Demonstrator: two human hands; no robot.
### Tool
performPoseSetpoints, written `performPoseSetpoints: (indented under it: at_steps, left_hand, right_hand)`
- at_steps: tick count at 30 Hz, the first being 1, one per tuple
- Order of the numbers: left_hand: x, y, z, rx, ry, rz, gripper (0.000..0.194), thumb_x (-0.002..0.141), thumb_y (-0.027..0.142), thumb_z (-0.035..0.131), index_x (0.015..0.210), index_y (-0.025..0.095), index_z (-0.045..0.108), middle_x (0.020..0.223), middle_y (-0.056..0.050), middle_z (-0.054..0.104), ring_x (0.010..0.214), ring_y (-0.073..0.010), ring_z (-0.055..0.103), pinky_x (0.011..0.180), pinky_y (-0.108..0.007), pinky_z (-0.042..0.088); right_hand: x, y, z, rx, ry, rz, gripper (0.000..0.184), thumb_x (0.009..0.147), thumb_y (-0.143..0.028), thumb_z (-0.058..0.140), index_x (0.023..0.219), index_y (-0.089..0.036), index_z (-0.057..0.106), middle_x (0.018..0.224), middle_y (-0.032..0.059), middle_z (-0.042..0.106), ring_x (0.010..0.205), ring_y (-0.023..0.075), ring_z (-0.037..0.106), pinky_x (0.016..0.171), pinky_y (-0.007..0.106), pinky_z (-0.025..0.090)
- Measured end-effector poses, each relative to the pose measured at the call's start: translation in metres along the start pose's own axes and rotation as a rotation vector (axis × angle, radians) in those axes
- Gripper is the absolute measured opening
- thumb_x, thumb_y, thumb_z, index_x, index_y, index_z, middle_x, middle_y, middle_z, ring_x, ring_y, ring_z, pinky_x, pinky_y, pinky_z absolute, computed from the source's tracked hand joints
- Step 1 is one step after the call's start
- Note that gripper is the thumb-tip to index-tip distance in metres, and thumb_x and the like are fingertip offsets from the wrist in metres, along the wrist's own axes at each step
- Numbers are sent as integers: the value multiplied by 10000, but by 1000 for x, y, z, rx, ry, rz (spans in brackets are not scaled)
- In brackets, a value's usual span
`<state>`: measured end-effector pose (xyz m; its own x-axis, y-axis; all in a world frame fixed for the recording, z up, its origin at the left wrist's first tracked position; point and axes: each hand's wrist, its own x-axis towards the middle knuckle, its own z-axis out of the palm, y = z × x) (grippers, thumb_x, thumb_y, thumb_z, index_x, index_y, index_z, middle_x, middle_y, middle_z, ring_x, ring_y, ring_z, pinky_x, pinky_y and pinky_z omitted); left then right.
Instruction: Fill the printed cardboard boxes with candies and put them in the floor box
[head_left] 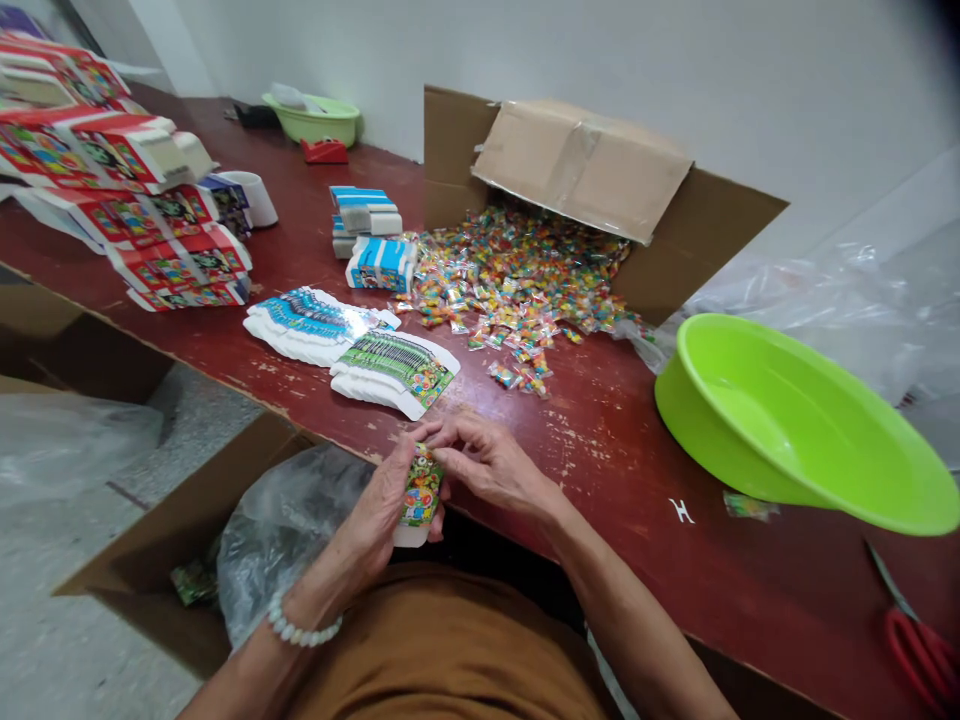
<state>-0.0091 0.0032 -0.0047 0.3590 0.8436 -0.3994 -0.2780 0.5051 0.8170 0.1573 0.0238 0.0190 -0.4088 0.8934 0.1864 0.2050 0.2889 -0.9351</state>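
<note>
At the table's front edge my left hand [388, 500] is wrapped round a small green printed candy box [421, 492], its white flap hanging at the lower end. My right hand [487, 462] has its fingers closed at the top end of the same box; the exact fingertip contact is partly hidden. Just beyond my hands lies a fanned stack of flat green boxes [397, 368], beside a fan of flat blue ones [311, 322]. Further back, small wrapped candies [517, 275] spill out of a tipped cardboard carton [581, 165].
A bright green basin [795, 430] stands at the right, with red-handled scissors [911, 640] nearer me. Red printed boxes [150, 200] are piled at the left, near blue box bundles [379, 262]. Below the edge sits an open carton [172, 530] with a plastic liner [281, 530].
</note>
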Motion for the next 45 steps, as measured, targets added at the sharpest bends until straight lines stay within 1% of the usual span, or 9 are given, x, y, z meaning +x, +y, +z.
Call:
performPoseSetpoints:
  at_steps: [3,9,13,18,22,29,36,40,45]
  left_hand:
    - [-10,-10,3,-71,-18,-11,587,827,579,721,1281,271,510,766,15,711,570,-165,689,538,-258,561]
    - [-45,-31,-24,-180,-32,-189,363,771,403,836,1041,231,665,974,-34,759,842,-175,708,789,-270,558]
    - [-54,-20,-79,110,-6,-183,347,687,400,887,896,219,677,829,3,744,766,-180,689,747,-268,531]
    - [-52,2,-127,573,-381,-347,385,653,372,892,955,195,733,791,7,718,709,-144,617,613,-196,426]
    - [-47,6,-110,397,-273,-250,361,792,425,768,1047,213,625,913,-13,712,707,-151,660,593,-213,432]
    - [-34,-2,-60,284,-184,24,374,856,343,667,1162,230,486,885,-4,671,631,-131,643,603,-239,478]
    - [-30,-2,-40,124,-112,123,407,793,247,679,1160,239,502,832,5,671,572,-141,623,531,-244,485]
    - [-30,2,-31,-51,-75,117,373,882,498,618,1092,204,526,790,-35,708,525,-172,646,501,-263,487]
    - [-27,1,-22,-108,-41,148,445,874,544,619,1127,185,546,733,-29,701,510,-177,630,460,-263,502]
  right_hand:
    - [12,17,-16,-251,21,26,192,955,-319,599,846,-194,695,910,36,679,867,165,630,825,293,488]
    - [49,61,-64,-939,465,478,241,966,-297,597,1128,-160,712,1259,201,600,1199,337,535,961,457,448]
    - [51,70,-78,-957,428,470,175,882,-306,711,974,-158,734,1248,196,605,1211,385,500,958,512,425]
    - [32,47,-53,-481,255,298,135,923,-260,630,989,-173,709,915,67,710,826,199,619,778,329,478]
    - [7,13,-10,26,-11,130,207,958,-354,591,1017,-199,714,935,34,707,819,161,632,765,291,488]
    - [-1,2,28,-89,102,-10,257,903,-196,617,1160,-189,609,879,13,632,776,145,571,746,285,469]
    - [4,-1,31,56,64,-23,113,929,-283,624,927,-194,693,916,35,675,822,150,616,742,278,477]
    - [3,-1,26,288,224,219,210,906,-372,673,1033,-206,696,908,17,656,751,125,577,666,245,460]
    - [-1,6,37,649,48,370,527,710,-456,869,1117,-213,636,886,-11,649,571,72,534,523,207,434]
